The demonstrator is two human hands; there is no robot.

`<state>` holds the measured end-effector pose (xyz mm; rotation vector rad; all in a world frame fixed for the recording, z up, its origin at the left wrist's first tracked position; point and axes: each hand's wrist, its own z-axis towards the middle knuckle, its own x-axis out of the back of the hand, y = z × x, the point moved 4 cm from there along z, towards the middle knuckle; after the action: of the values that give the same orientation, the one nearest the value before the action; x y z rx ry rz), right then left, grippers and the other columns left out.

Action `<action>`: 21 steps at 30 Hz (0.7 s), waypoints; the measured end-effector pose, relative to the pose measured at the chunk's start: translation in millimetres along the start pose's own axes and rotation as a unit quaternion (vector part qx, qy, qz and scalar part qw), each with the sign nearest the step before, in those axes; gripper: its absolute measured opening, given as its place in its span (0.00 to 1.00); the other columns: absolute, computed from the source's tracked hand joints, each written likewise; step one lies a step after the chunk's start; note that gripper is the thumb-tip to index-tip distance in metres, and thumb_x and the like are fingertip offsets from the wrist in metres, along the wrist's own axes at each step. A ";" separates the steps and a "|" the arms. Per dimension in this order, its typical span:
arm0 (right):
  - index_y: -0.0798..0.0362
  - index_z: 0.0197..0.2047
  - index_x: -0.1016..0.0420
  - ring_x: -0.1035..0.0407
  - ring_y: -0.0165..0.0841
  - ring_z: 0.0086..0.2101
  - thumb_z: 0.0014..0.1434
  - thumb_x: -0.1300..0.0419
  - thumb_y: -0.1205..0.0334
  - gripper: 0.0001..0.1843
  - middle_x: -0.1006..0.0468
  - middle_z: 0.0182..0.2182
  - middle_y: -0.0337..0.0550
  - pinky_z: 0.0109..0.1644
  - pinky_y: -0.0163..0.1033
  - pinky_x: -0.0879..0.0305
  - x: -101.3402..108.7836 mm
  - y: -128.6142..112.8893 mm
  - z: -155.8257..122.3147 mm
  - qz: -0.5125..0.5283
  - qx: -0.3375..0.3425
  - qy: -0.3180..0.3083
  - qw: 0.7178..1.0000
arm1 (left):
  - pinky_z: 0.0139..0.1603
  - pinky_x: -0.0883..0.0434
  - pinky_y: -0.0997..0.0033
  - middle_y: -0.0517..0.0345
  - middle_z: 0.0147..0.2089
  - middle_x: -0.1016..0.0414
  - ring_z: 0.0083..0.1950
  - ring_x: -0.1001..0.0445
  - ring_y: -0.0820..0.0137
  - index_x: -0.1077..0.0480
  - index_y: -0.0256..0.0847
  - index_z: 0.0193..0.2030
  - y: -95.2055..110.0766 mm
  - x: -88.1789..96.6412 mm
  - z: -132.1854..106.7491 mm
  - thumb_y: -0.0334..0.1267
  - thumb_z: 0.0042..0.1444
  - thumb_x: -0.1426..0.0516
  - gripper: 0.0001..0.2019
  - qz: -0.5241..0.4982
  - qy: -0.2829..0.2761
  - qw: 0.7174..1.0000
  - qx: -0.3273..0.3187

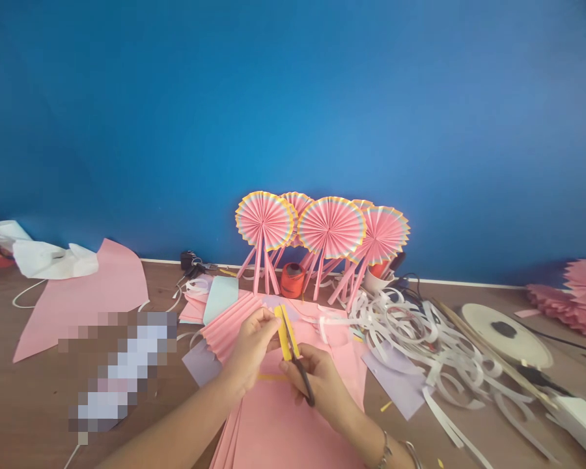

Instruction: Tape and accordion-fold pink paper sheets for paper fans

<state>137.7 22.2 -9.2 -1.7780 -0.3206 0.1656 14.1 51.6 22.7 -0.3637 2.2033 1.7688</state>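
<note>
My left hand (254, 342) pinches the upper left edge of a small yellow paper strip (282, 326). In my right hand (320, 378) are scissors (303, 378) with dark handles, and their blades lie along the yellow strip. Whether the blades are parted cannot be made out. Below both hands is a stack of pink paper sheets (293, 423). Pleated pink paper (234, 326) lies beside my left hand. Behind stand several round pleated paper fans (331, 227) with yellow and pale rims and pink paper sticks, leaning near the blue wall.
White curled paper strips (434, 345) heap up on the right, near a round cream lid-like object (505, 335). A red thread spool (292, 280) stands at the fans' feet. Lilac paper (395, 378), a large pink sheet (88, 299) and a white face mask (53, 259) lie around.
</note>
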 end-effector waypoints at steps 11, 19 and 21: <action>0.51 0.25 0.40 0.43 0.23 0.13 0.48 0.35 0.46 0.21 0.36 0.10 0.29 0.17 0.29 0.49 -1.1 -2.7 -1.1 0.006 -0.018 0.004 1.000 | 0.38 0.28 0.68 0.64 0.24 0.31 0.28 0.27 0.72 0.37 0.41 0.24 -1.9 1.0 1.9 0.39 0.48 0.39 0.10 -0.017 -0.010 1.000 -0.003; 0.53 0.44 0.39 0.43 0.24 0.12 0.48 0.35 0.43 0.29 0.31 0.12 0.29 0.15 0.28 0.53 0.1 -6.7 -1.0 0.049 -0.036 -0.081 0.995 | 0.33 0.28 0.68 0.56 0.32 0.23 0.31 0.24 0.68 0.34 0.39 0.35 -6.9 2.8 2.6 0.44 0.50 0.39 0.12 -0.089 -0.014 0.995 0.038; 0.54 0.45 0.41 0.43 0.23 0.12 0.48 0.36 0.41 0.31 0.31 0.13 0.28 0.15 0.28 0.53 1.7 -6.8 -1.0 0.067 -0.049 -0.117 0.990 | 0.34 0.27 0.68 0.53 0.33 0.22 0.35 0.23 0.65 0.33 0.38 0.35 -9.2 6.5 6.7 0.43 0.50 0.38 0.12 -0.120 0.010 0.991 0.057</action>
<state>138.8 23.1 -2.3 -1.8822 -0.3831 0.4625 12.0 56.1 10.6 -0.5943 2.1584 1.5120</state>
